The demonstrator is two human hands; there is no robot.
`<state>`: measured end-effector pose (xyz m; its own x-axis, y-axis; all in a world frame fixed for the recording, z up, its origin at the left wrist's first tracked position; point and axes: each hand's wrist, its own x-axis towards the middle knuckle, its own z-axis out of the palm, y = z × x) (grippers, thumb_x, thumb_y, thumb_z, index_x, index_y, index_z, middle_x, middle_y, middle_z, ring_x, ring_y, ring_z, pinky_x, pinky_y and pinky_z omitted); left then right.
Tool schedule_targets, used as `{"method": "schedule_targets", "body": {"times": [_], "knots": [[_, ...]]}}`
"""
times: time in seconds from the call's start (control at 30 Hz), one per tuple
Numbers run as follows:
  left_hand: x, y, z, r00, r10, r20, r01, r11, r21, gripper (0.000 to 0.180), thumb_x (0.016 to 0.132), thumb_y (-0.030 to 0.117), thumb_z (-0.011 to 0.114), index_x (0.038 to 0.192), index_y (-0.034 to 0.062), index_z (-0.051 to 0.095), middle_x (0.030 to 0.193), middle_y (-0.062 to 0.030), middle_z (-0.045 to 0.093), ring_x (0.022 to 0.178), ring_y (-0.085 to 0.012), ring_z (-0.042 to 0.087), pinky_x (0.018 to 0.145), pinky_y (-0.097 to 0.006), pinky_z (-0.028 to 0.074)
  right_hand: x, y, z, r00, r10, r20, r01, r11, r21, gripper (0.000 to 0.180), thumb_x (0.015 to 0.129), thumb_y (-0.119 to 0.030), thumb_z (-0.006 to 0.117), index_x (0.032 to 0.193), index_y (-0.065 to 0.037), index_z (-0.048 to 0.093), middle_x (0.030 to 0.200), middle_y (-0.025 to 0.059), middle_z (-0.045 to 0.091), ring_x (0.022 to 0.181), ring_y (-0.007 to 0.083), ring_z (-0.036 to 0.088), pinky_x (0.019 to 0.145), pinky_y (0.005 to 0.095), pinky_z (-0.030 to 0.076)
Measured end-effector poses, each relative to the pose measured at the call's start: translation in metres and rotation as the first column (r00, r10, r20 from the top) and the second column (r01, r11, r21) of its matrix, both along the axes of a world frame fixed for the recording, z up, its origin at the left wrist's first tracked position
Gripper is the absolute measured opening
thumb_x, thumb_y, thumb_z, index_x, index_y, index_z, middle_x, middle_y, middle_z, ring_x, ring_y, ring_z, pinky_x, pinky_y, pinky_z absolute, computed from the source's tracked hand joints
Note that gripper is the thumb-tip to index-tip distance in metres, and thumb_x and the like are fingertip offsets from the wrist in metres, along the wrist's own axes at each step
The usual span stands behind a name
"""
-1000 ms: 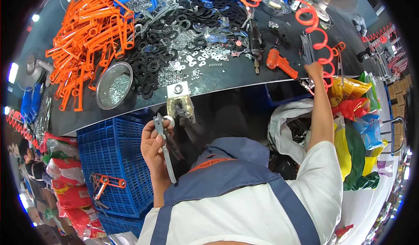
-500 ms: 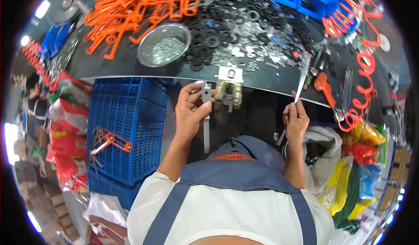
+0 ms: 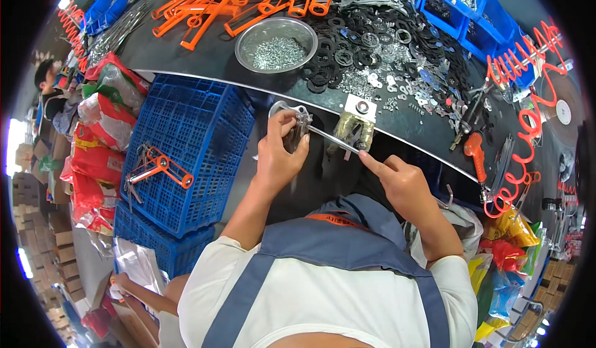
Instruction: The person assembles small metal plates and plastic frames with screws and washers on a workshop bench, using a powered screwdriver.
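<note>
My left hand is closed around a grey metal piece with a rounded head, held just off the front edge of the bench. Part of that piece is hidden behind my fingers. From the right, my right hand grips a thin metal strip, its index finger stretched along it. The strip's far end meets the metal piece beside my left fingertips; whether it goes inside I cannot tell. Just beyond the strip, a brass-coloured fixture with a white top plate sits at the bench edge.
On the bench stand a steel bowl of small metal parts, orange frames and heaped black rings. An orange-handled tool and a coiled red hose lie right. Blue crates stand left; a co-worker's hand shows lower left.
My right hand has come left with the metal strip, bringing its end to the piece in my left hand. That piece has been turned from hanging lengthwise. The whole view has shifted.
</note>
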<state>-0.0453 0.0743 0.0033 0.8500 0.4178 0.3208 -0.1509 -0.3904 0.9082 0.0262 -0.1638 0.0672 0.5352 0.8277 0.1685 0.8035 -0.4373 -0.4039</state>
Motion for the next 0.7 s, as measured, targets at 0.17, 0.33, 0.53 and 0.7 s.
{"method": "schedule_targets", "body": {"times": [0.17, 0.33, 0.53, 0.7], "knots": [[0.005, -0.003, 0.013, 0.976, -0.146, 0.165, 0.021, 0.806, 0.591, 0.054, 0.069, -0.002, 0.067, 0.118, -0.0020, 0.045, 0.113, -0.0162, 0.060, 0.085, -0.0268, 0.063, 0.082, -0.035, 0.048, -0.002, -0.006, -0.040, 0.961, 0.050, -0.273, 0.014, 0.974, 0.228, 0.046, 0.081, 0.001, 0.058, 0.125, -0.014, 0.058, 0.068, 0.0081, 0.057, 0.053, 0.0157, 0.052, 0.049, 0.0281, 0.044], [0.022, -0.017, 0.038, 0.910, -0.403, -0.100, 0.377, 0.700, 0.606, 0.061, 0.067, 0.000, 0.067, 0.124, -0.0008, 0.044, 0.121, -0.0178, 0.053, 0.105, -0.0340, 0.053, 0.093, -0.040, 0.041, -0.015, 0.028, -0.068, 0.469, 0.130, -0.874, 0.505, 0.773, 0.385, 0.031, 0.087, -0.006, 0.058, 0.118, 0.000, 0.056, 0.076, 0.0022, 0.061, 0.062, 0.0051, 0.052, 0.052, 0.0215, 0.042], [0.012, -0.030, 0.066, 0.887, -0.413, 0.205, 0.055, 0.536, 0.842, 0.041, 0.073, 0.004, 0.065, 0.113, 0.0024, 0.056, 0.118, -0.0149, 0.058, 0.114, -0.0314, 0.055, 0.099, -0.052, 0.034, 0.012, 0.047, -0.038, 0.526, 0.264, -0.808, 0.627, 0.522, 0.579, 0.015, 0.081, -0.003, 0.064, 0.091, -0.003, 0.053, 0.069, 0.0007, 0.057, 0.054, 0.0029, 0.047, 0.045, 0.0188, 0.034], [-0.004, 0.004, 0.081, 0.875, -0.385, -0.293, 0.474, 0.805, 0.358, 0.055, 0.065, 0.009, 0.077, 0.115, 0.0008, 0.056, 0.103, -0.0135, 0.065, 0.095, -0.0311, 0.062, 0.085, -0.037, 0.048, 0.003, 0.034, -0.025, 0.220, 0.528, -0.820, 0.555, 0.624, 0.551, 0.017, 0.076, 0.004, 0.062, 0.079, -0.007, 0.050, 0.063, -0.0020, 0.051, 0.044, 0.0021, 0.040, 0.038, 0.0191, 0.026]]}}
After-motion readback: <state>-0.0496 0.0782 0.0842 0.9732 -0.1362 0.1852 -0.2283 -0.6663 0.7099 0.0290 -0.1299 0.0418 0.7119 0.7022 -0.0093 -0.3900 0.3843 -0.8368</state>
